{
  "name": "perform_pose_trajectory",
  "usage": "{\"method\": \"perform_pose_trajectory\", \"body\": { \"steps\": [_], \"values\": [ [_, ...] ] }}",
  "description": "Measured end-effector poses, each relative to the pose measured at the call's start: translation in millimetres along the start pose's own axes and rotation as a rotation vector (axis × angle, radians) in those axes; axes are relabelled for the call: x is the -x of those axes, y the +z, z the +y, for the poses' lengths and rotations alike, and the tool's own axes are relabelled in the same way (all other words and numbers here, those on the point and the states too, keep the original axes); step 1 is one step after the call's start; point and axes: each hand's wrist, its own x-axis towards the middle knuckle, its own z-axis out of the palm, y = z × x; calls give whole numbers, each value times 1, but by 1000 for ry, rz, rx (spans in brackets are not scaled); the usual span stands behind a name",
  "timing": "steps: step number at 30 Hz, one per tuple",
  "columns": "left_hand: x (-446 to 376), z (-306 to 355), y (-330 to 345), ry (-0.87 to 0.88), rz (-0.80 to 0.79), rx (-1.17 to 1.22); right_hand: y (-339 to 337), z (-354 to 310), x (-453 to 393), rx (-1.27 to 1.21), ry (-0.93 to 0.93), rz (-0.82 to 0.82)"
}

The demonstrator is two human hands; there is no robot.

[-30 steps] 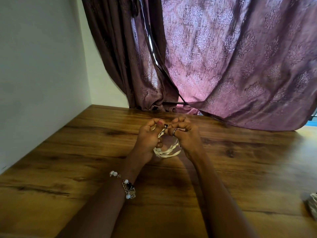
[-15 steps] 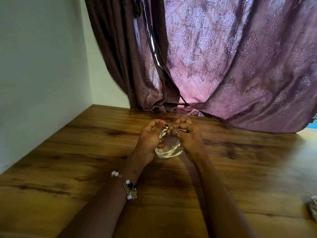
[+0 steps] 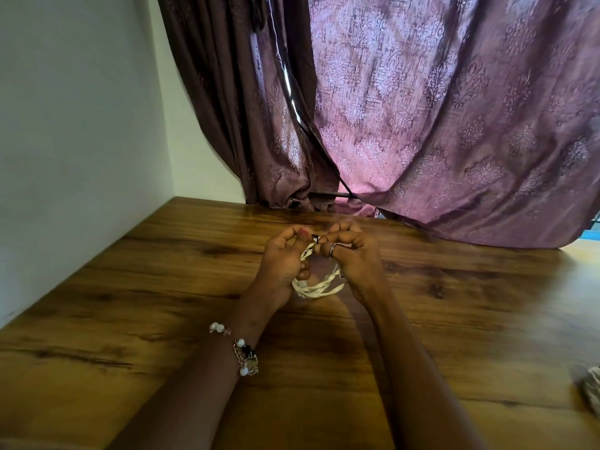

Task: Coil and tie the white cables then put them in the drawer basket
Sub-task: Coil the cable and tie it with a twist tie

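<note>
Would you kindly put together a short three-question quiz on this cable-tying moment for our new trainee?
1. True or false: the coiled white cable lies flat on the wooden table with neither hand touching it.
2. Which wrist wears the beaded bracelet? A) left B) right C) both
3. Fill in the blank: a ring shows on a finger of the ____ hand.

Key
1. False: the left hand and the right hand both grip the coil, pinching at its top, where a small dark tie shows.
2. A
3. right
</note>
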Motion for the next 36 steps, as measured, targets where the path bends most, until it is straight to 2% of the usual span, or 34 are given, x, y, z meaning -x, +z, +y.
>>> {"method": "perform_pose_trajectory", "body": {
  "steps": [18, 36],
  "values": [
    [3, 0, 1, 29, -11, -62, -1, 0, 0, 28, 6, -4],
    [0, 0, 0, -9, -20, -37, -1, -1, 2, -45, -15, 12]
  ]
}}
